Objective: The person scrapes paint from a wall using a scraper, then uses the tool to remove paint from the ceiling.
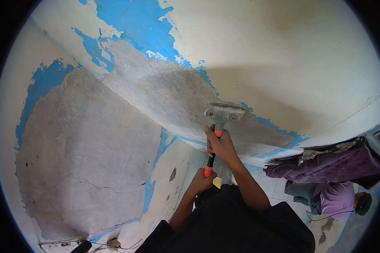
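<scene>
A long-handled scraper [223, 114] with a black and red handle lies with its wide blade against the wall, at the border of bare grey plaster [169, 88] and cream paint [257, 50]. Wrapped round the lower end of the handle is my left hand [202, 181]. Higher up, just below the scraper head, my right hand [221, 145] grips the same handle. Ragged blue paint [135, 25] shows along the edges of the bare plaster.
Another person [335, 198] in a purple top and dark cap is at the lower right, beside a purple cloth [329, 164] over some items. A cracked grey patch [88, 156] covers the left wall. Cables [126, 246] run along the bottom left.
</scene>
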